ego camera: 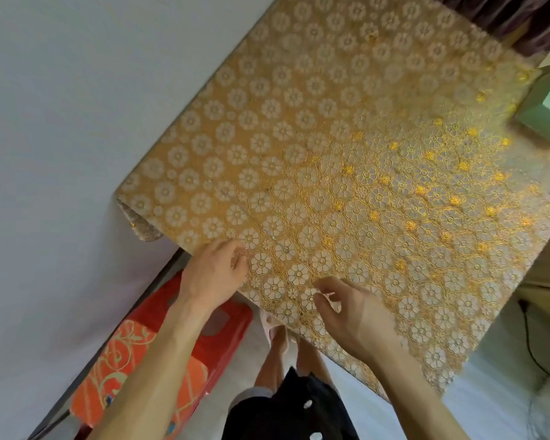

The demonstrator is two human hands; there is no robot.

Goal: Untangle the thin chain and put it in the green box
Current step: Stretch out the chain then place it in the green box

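Gold floral cloth [331, 138] over the whole surface [267, 90], killing contrast: not managing to trace the thin chain against that pattern. Judging it to be at the fingertips [235, 246], near the front edge. Reading left hand [215, 269] as curled, thumb and fingertips pinching on something fine at the near-left corner. Reading right hand [354, 315] the same: thumb and forefinger meeting in a small pinch, other fingers loosely bent. Holding both apart, a stretch of cloth between, neither touching the other. Spotting green box [545, 111] at the far right edge, well apart from both hands, partly cut by the frame; not telling whether open. Judging the step as untangling, nothing boxed yet. For doing it well: keeping tension low, feeding slack into the knot rather than pulling ends apart, teasing loops wider with fingertips, working low over the surface so a dropped chain is landing on cloth, not off the edge. Watching for links snagging on the cloth texture.
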